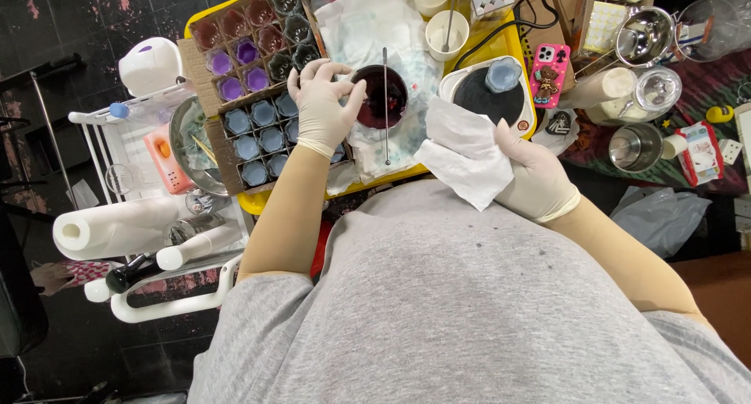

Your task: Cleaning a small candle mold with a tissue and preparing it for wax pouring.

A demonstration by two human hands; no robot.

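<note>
My left hand (322, 107), in a pale glove, grips the rim of a small round cup (381, 97) of dark red liquid on the yellow tray (512, 40). A thin metal rod (385, 107) lies across the cup. My right hand (534, 175), also gloved, holds a crumpled white paper towel (463, 151) just right of the cup. White paper (374, 21) covers the tray beneath the cup.
Left of the cup sit cardboard trays of small filled moulds, blue (258, 142), purple (235, 66) and dark red (254, 21). A round hot plate (489, 95), a pink phone (549, 74), white cups (446, 32), metal pots (635, 147) and a paper roll (117, 228) surround the tray.
</note>
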